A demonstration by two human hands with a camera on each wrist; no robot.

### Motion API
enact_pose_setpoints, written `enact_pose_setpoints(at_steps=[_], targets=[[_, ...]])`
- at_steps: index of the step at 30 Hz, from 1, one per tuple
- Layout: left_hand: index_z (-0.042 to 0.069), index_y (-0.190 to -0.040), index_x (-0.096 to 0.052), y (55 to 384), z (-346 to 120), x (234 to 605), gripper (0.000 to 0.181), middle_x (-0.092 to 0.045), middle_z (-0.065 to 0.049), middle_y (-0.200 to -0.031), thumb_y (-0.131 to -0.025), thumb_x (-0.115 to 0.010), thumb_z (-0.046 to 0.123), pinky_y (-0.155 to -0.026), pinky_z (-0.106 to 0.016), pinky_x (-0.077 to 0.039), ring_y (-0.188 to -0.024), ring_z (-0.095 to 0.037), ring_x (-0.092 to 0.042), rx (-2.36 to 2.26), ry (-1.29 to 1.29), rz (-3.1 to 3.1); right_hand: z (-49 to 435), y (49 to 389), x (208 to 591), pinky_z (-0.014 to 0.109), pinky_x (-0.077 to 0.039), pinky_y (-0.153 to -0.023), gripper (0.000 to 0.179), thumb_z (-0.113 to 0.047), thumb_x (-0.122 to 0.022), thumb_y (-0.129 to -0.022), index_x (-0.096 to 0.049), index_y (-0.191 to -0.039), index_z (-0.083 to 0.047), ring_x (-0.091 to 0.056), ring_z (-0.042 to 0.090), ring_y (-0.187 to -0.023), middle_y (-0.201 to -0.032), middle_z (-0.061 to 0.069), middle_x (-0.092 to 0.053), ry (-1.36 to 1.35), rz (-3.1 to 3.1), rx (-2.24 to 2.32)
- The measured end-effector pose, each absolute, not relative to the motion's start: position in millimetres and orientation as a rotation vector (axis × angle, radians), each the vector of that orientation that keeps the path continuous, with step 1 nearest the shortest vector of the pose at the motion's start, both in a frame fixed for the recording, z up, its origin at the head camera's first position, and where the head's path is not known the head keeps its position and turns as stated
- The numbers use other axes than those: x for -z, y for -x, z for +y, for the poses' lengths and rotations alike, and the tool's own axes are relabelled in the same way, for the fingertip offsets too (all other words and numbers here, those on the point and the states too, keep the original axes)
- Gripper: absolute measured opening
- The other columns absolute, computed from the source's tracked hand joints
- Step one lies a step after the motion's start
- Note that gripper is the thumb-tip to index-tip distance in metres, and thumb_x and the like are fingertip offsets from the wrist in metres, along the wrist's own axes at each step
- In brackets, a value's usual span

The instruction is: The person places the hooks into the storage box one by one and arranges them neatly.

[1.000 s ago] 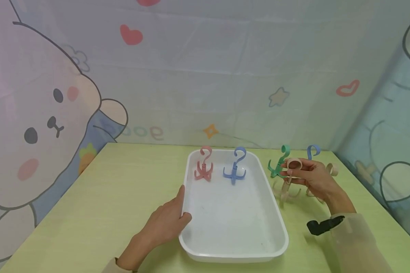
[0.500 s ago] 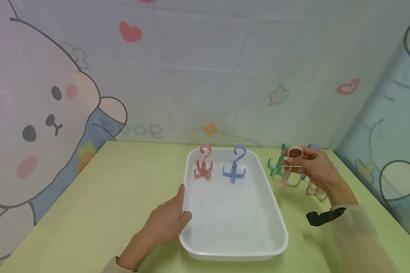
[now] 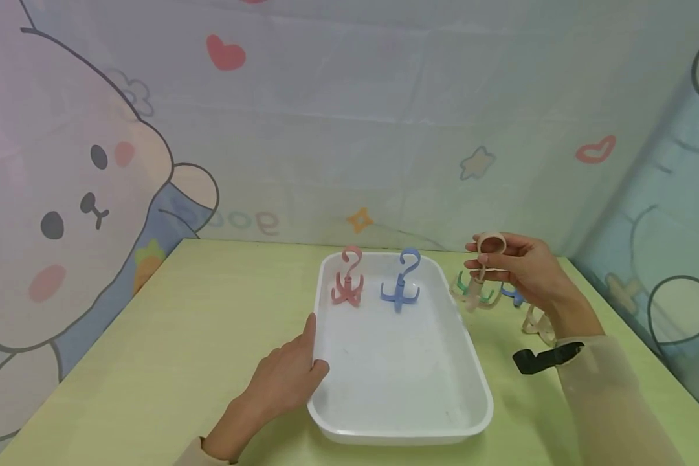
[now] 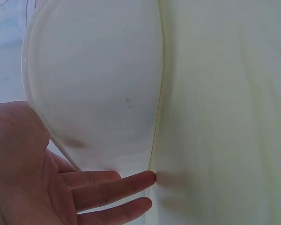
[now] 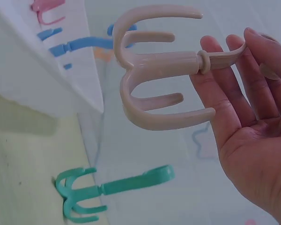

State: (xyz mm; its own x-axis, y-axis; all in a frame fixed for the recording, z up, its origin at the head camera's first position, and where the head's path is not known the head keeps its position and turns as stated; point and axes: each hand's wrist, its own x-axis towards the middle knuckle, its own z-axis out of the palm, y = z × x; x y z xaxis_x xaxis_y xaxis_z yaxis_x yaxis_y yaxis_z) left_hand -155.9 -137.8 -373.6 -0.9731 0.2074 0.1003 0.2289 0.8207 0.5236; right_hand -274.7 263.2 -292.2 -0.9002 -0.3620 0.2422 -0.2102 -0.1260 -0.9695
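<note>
My right hand (image 3: pixel 527 268) pinches a beige four-pronged swivel hook (image 5: pixel 164 65) by its curved top, its prongs hanging down beside the right rim of a white tray (image 3: pixel 396 375). In the head view it overlaps a green hook (image 5: pixel 82 193) that stands on the table. Thumb over the rim and fingers along the outer wall, my left hand (image 3: pixel 279 378) holds the tray's left side; the left wrist view has those fingers (image 4: pixel 112 190) against the wall. At the tray's far end stand a pink hook (image 3: pixel 347 294) and a blue hook (image 3: pixel 400 299).
Right of the tray on the table (image 3: pixel 210 304), a second blue hook (image 3: pixel 514 295) stands partly hidden behind my right hand. Another beige hook (image 3: pixel 538 327) stands near my right wrist. A cartoon-printed cloth (image 3: pixel 349 129) hangs behind the table.
My right hand has lifted the beige hook up from the table and carried it slightly left and away, toward the tray's right rim. The left hand and tray have stayed in place.
</note>
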Motion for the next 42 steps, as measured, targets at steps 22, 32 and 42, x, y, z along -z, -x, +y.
enact_pose_setpoints(at_steps=[22, 32, 42], targets=[[-0.004, -0.163, -0.027, 155.3, -135.5, 372.8, 0.077, -0.066, -0.019, -0.138, -0.094, -0.053, 0.019, -0.069, -0.044, -0.052, -0.092, -0.029, -0.069, 0.851, 0.349, -2.959, 202.0, 275.0, 277.4, 0.036, -0.062, -0.087, 0.028, 0.005, -0.067, -0.098, -0.081, -0.112, -0.014, -0.080, 0.020, -0.098, -0.113, 0.001, -0.080, 0.744, 2.008, 2.033], [-0.006, -0.163, -0.028, 154.9, -136.4, 373.6, 0.077, -0.067, -0.020, -0.136, -0.093, -0.052, 0.019, -0.070, -0.044, -0.052, -0.093, -0.030, -0.069, 0.848, 0.372, -2.947, 182.2, 277.2, 283.5, 0.039, -0.062, -0.090, 0.028, 0.005, -0.067, -0.097, -0.081, -0.110, -0.015, -0.080, 0.023, -0.100, -0.112, 0.003, -0.081, 0.784, 1.970, 1.994], [-0.005, -0.162, -0.029, 155.0, -137.4, 373.7, 0.076, -0.068, -0.019, -0.134, -0.094, -0.052, 0.019, -0.069, -0.044, -0.052, -0.092, -0.028, -0.070, 0.855, 0.381, -2.941, 160.0, 275.1, 289.5, 0.038, -0.061, -0.090, 0.026, 0.003, -0.068, -0.097, -0.078, -0.112, -0.016, -0.078, 0.019, -0.104, -0.113, -0.002, -0.079, 0.746, 2.069, 1.857]])
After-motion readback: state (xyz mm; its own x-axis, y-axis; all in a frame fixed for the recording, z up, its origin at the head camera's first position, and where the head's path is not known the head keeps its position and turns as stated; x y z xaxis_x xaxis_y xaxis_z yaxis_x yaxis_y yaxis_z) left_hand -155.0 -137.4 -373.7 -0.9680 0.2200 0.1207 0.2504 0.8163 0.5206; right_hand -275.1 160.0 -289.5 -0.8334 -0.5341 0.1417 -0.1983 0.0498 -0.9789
